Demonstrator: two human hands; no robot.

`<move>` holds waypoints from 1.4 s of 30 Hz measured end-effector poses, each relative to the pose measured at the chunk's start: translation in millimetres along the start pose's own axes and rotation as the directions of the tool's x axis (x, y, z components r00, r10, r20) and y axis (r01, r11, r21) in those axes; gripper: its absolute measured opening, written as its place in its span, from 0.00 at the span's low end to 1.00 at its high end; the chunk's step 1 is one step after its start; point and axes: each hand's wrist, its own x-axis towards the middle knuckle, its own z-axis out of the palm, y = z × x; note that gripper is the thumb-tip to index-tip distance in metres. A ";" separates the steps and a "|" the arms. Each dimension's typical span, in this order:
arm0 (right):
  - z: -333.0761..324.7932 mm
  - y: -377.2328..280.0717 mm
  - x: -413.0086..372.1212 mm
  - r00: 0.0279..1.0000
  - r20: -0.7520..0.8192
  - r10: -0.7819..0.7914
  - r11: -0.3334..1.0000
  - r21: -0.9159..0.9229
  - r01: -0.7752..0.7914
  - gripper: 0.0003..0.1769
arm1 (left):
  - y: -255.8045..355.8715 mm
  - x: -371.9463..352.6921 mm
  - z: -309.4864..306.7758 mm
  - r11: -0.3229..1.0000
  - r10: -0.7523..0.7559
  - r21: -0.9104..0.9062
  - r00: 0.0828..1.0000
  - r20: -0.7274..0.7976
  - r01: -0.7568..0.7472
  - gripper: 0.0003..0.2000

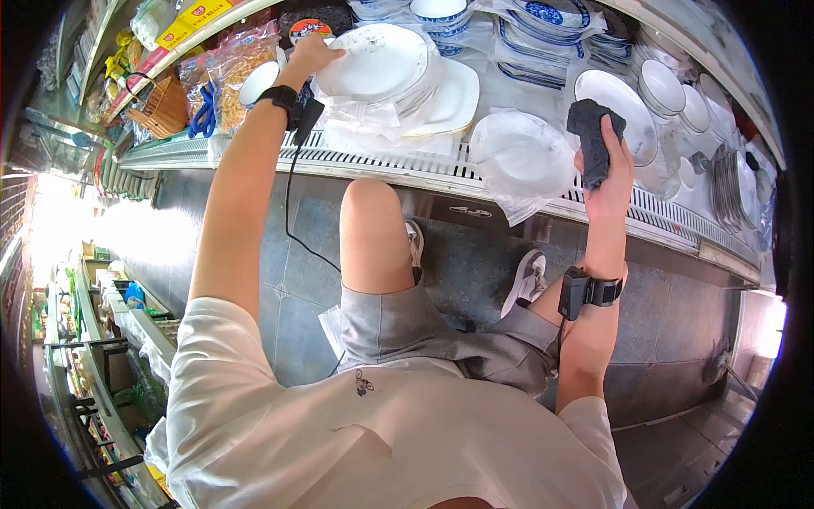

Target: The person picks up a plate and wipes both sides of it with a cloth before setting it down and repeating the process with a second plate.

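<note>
My left hand (313,56) is at the left rim of a white plate (373,61) with a faint floral pattern. Its thumb lies over the rim and the other fingers are largely hidden. That plate sits on top of a stack of white plates (445,102), with clear plastic wrap around the front. In my right hand (612,174) is a dark grey cloth (593,140), bunched and held over the shelf's front part. Just behind the cloth lies a white oval plate (632,106); a plastic-wrapped plate (521,153) lies to the left of it.
Blue-patterned bowls and plates (538,47) fill the shelf's back. White bowls (661,89) and upright plates (736,187) stand right. A wicker basket (157,106) and bagged goods (242,72) are left. The slotted shelf edge (424,161) runs above my knees.
</note>
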 end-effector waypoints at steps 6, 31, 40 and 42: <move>8.6 -3.6 -3.4 1.000 -0.009 0.012 1.000 0.012 -0.012 0.15 | -9.4 0.6 -19.7 0.997 0.064 -0.043 0.998 -0.018 -0.064 0.35; -3.2 7.4 5.7 0.999 0.046 -0.007 0.999 0.042 0.005 0.15 | 17.1 -47.3 -50.9 0.369 0.056 -0.858 0.913 0.404 0.357 0.29; -5.8 10.4 9.7 0.972 0.236 0.011 0.972 0.224 -0.066 0.15 | -12.8 -54.9 -59.3 0.225 0.042 -0.929 0.949 0.311 0.295 0.28; -0.5 5.0 3.0 0.965 0.259 0.030 0.950 0.293 -0.108 0.15 | -27.7 -64.3 -64.2 0.087 0.034 -0.959 0.961 0.273 0.269 0.28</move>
